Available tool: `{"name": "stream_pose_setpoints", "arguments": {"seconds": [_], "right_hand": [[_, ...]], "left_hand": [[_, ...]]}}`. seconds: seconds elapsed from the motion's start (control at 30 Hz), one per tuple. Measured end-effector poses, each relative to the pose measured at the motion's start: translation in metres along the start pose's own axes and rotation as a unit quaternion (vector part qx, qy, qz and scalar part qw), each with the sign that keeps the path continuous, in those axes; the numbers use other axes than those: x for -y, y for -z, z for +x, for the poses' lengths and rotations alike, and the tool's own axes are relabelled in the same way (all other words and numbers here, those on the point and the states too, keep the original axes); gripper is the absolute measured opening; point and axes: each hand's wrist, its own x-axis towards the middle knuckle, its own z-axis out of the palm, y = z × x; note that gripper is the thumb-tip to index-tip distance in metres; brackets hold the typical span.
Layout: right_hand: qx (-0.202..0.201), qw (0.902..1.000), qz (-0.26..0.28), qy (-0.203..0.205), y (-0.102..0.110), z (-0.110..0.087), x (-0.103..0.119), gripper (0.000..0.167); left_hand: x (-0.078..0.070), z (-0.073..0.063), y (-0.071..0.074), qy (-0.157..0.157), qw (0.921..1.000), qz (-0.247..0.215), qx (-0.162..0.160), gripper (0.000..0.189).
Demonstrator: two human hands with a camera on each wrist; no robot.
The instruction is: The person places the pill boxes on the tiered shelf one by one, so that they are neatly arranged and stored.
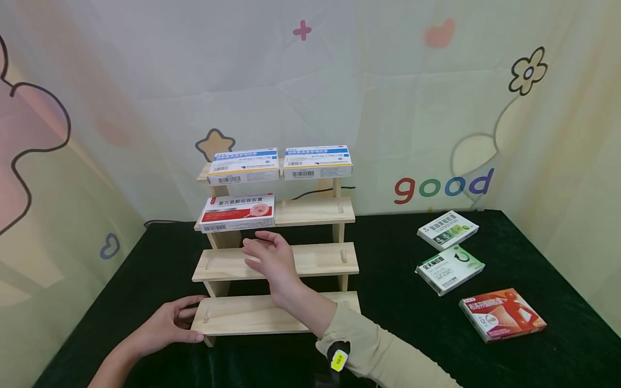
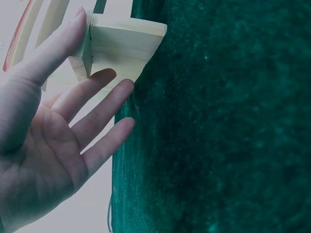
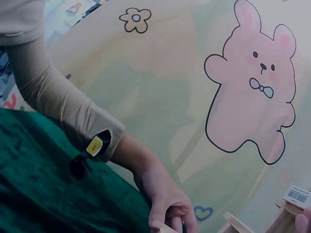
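A four-step wooden display rack (image 1: 276,314) stands on dark green cloth. My left hand (image 1: 167,327) grips the left end of its lowest step, thumb at the front corner and fingers at the back. In the left wrist view the left hand (image 2: 53,126) has its thumb and fingertips against the wood. Holding nothing, my right hand (image 1: 276,264) hovers over the second step from the bottom, fingers loosely bent. Above it, a red-and-white medicine box (image 1: 237,212) lies at the left of the third step. Two blue-and-white medicine boxes (image 1: 244,165) (image 1: 317,161) lie side by side on top.
Right of the rack lie two green-and-white medicine boxes (image 1: 448,230) (image 1: 450,269), almost touching, and an orange-red box (image 1: 503,314) nearer the front. A printed curtain (image 1: 368,81) hangs behind. A thin black cable (image 1: 167,221) runs along the cloth's back edge.
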Motion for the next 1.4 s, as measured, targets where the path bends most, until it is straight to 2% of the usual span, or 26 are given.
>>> {"name": "stream_pose_setpoints", "arguments": {"seconds": [0.17, 0.37, 0.53, 0.67, 0.83, 0.93, 1.2, 1.3, 1.4], "right_hand": [[0.035, 0.9985, -0.04, 0.018, 0.019, -0.005, 0.009, 0.035], [0.071, 0.9938, -0.084, 0.01, 0.045, -0.01, 0.022, 0.036], [0.099, 0.9848, -0.141, 0.021, 0.07, -0.015, 0.033, 0.036], [0.129, 0.9711, -0.196, 0.041, 0.093, -0.017, 0.044, 0.037], [0.177, 0.9486, -0.257, 0.053, 0.121, -0.017, 0.058, 0.043], [0.191, 0.9356, -0.292, 0.056, 0.135, -0.018, 0.065, 0.044], [0.229, 0.8922, -0.38, 0.085, 0.168, -0.023, 0.083, 0.047], [0.237, 0.8819, -0.397, 0.094, 0.182, -0.025, 0.091, 0.05], [0.238, 0.8765, -0.408, 0.093, 0.198, -0.03, 0.099, 0.052]], "left_hand": [[0.002, 0.001, 0.0, 0.005, 1.0, 0.0, -0.005, 0.081], [0.004, 0.002, 0.0, 0.003, 0.9999, 0.007, -0.009, 0.08], [0.003, 0.002, 0.0, -0.001, 1.0, 0.007, -0.005, 0.079], [0.002, 0.002, 0.0, 0.0, 1.0, 0.008, -0.005, 0.08], [0.001, 0.003, 0.002, 0.0, 0.9999, 0.009, -0.006, 0.081], [0.002, 0.003, 0.003, 0.001, 0.9999, 0.008, -0.007, 0.081], [0.004, 0.001, -0.001, 0.003, 1.0, -0.001, -0.002, 0.078], [0.003, 0.002, -0.001, -0.001, 1.0, -0.004, 0.0, 0.078], [0.002, 0.002, -0.001, 0.0, 1.0, -0.004, 0.0, 0.078]]}}
